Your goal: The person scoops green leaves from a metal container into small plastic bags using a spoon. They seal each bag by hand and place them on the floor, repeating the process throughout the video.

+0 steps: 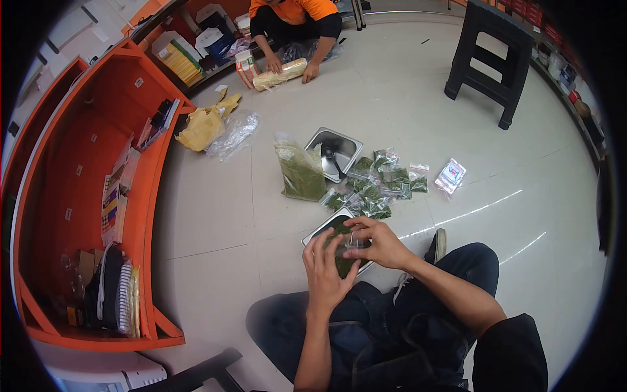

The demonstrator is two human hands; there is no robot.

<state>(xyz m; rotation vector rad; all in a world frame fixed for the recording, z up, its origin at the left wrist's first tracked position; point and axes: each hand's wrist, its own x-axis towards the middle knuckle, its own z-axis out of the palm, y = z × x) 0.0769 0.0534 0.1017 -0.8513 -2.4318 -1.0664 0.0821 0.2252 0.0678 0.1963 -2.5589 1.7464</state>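
Where the metal tray (318, 229) of green herb (342, 230) lay before the lap, the left hand (322, 269) curved over it, its grip unclear, and the right hand (380, 245) pinched a small clear bag (353, 242) above the herb. Working low probably suited catching spills. Fingers hid the bag's mouth; its direction and long axis couldn't be told.

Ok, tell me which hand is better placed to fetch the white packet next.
Probably the right hand: it is nearer the packet, which lies toward that side; the left hand is farther across. Both hands are at the clear plastic, though.
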